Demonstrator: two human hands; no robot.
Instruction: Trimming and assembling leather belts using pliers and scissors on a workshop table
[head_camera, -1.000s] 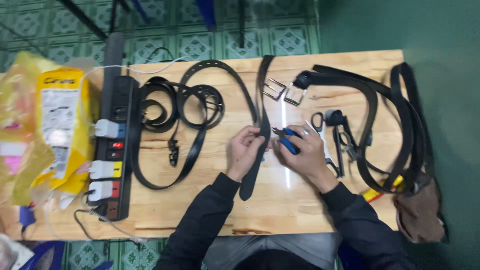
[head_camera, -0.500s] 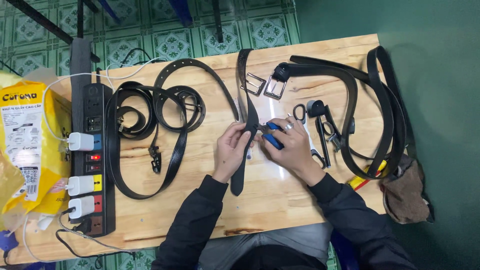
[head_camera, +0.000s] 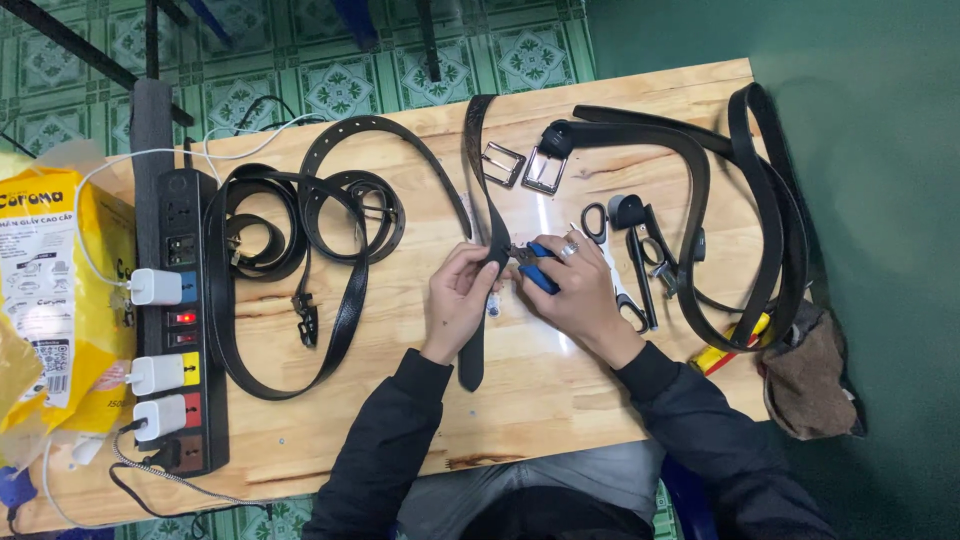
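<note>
The left hand (head_camera: 462, 300) pinches a black leather belt (head_camera: 484, 215) mid-bench (head_camera: 520, 400). The right hand (head_camera: 575, 290) grips blue-handled pliers (head_camera: 535, 268) against it. A yellow bag (head_camera: 45, 300) lies at the left edge, contents unclear.

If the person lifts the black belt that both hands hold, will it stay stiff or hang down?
The belt would probably droop: it is a long thin strap, and the belts beside it lie in loose coils. It looks light. The left hand pinches it while the right hand holds blue-handled pliers at it.
</note>
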